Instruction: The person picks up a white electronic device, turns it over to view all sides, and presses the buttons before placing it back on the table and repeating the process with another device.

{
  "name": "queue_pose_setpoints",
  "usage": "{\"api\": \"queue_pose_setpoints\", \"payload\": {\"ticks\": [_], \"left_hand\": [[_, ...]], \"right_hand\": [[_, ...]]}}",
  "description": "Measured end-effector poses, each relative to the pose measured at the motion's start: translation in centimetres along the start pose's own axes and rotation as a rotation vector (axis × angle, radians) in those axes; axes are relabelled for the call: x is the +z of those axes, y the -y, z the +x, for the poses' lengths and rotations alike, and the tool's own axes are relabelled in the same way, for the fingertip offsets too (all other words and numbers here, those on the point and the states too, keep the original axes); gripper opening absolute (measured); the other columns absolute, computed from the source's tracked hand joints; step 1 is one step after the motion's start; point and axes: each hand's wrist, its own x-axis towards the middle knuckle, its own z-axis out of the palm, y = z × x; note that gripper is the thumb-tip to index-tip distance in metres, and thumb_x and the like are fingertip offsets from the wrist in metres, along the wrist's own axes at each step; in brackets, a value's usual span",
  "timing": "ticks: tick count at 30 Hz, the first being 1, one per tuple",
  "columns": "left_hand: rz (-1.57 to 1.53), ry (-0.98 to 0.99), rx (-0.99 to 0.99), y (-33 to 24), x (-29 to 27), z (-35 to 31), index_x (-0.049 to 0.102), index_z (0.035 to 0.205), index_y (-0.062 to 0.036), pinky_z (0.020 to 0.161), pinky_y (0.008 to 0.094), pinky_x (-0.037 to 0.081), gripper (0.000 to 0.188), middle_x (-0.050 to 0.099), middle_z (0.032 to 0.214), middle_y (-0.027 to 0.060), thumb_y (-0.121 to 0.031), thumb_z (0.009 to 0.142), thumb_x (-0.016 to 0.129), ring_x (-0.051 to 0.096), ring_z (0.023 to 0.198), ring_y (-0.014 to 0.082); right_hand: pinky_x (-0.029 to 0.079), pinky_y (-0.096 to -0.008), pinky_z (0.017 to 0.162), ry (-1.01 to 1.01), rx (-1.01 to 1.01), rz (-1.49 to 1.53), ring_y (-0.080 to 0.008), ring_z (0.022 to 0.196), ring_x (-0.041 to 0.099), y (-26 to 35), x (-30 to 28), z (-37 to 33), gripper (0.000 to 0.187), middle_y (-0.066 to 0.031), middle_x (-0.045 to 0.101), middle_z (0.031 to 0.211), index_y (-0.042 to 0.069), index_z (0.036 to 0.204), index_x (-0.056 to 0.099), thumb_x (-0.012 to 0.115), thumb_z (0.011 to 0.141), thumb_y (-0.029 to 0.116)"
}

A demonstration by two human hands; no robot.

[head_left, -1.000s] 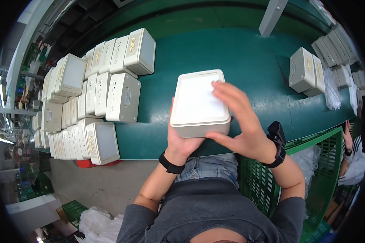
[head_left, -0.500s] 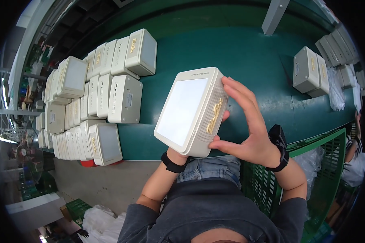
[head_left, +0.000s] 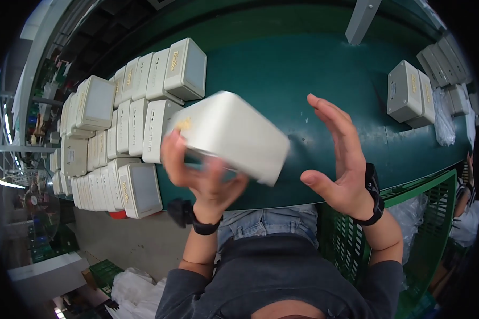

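Observation:
My left hand [head_left: 199,173] is wrapped round an off-white speaker [head_left: 239,133] with rounded edges, held tilted above the near part of the table. Motion blurs it somewhat. A plain side of its casing faces me, and a bit of gold lettering shows by my fingertips; its screen is turned out of sight. To the right, my right hand [head_left: 340,159] is open in the air, fingers and thumb apart, touching nothing.
Rows of similar speakers [head_left: 157,74] fill the left of the green table [head_left: 282,64]. Two more [head_left: 404,93] stand at the far right beside clear plastic wrapping [head_left: 443,117]. A grey post [head_left: 362,21] rises at the back. A green crate [head_left: 423,196] sits near right.
The speaker has been turned over in my left hand, its lit screen going out of view, and shifted slightly left. My right hand has let go and moved off to the right.

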Motion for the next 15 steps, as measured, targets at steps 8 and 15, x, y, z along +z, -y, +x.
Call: {"api": "queue_pose_setpoints", "payload": {"ticks": [8,15], "left_hand": [[-0.227,0.085,-0.222,-0.7,-0.5,0.0,0.024,0.147,-0.0246,0.104,0.0560,0.033,0.118,0.032,0.140,0.0224,-0.026,0.050,0.092,0.037,0.129,0.0407],[0.164,0.385,0.401,-0.6,-0.9,-0.5,0.032,0.138,-0.0429,0.106,0.0609,0.029,0.087,0.038,0.139,0.0113,-0.029,0.067,0.081,0.040,0.127,0.0378]], "right_hand": [[0.033,-0.0409,0.109,0.153,0.047,0.082,-0.0324,0.133,0.041,0.6,1.2,0.1,0.096,-0.0204,0.040,0.144,-0.001,0.144,0.031,0.086,0.069,0.025],[0.041,-0.0388,0.103,0.176,0.222,0.186,-0.0318,0.125,0.051,0.9,1.8,-0.4,0.097,-0.0208,0.045,0.139,0.001,0.145,0.029,0.086,0.068,0.021]]}}
